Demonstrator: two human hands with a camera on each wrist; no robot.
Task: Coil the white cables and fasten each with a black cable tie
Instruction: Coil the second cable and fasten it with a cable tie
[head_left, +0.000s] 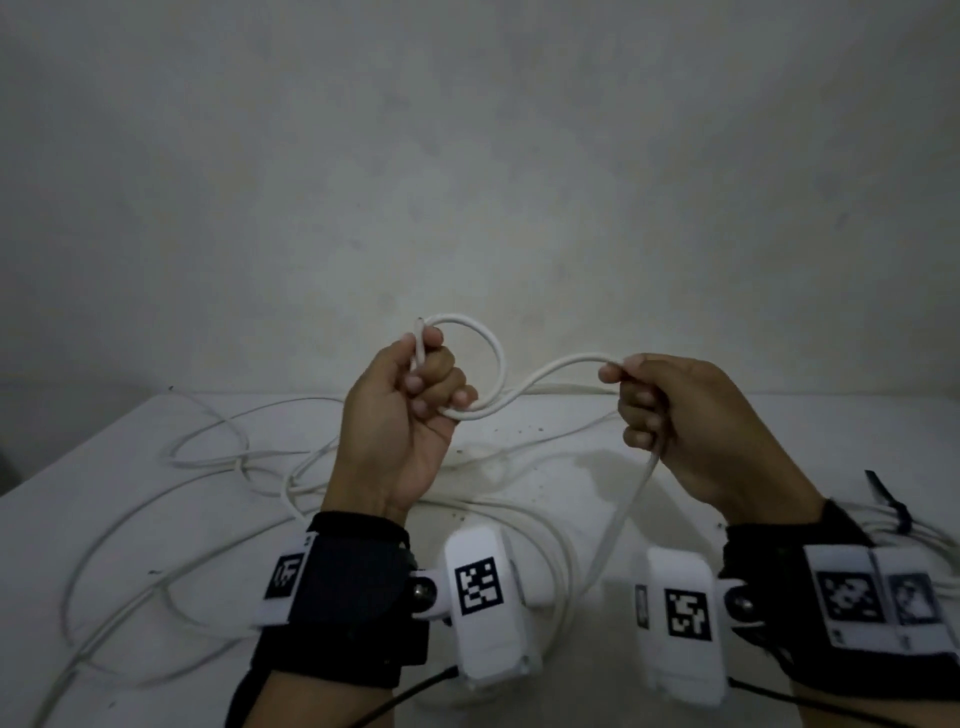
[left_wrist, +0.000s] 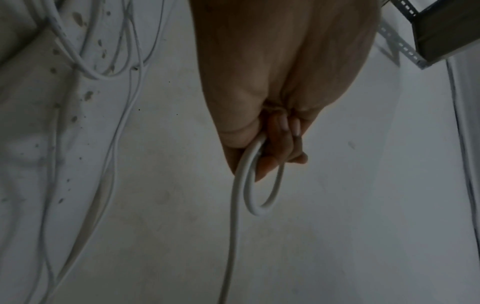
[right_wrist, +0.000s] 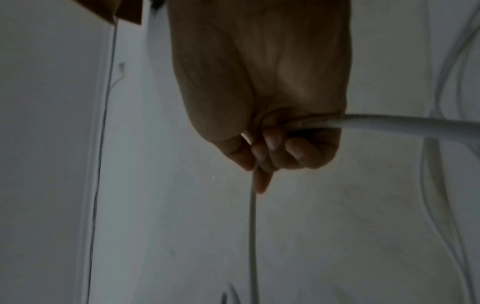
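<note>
Dim, greyish light throughout; both wrist views are soft and murky, perhaps motion-blurred, with edges stretched.

Left hand (left_wrist: 275, 86) curled round white cable (left_wrist: 235, 205), small loop below fingers (left_wrist: 283, 127). More loose cables (left_wrist: 85, 61) lie on white surface (left_wrist: 161, 144) at left.

The white cable (head_left: 496, 358) makes one round loop beside the left hand (head_left: 410, 410), arcs across to the right hand (head_left: 691, 421), then hangs down below it.

A black tie (head_left: 891, 501) lies just right of the right hand.
</note>
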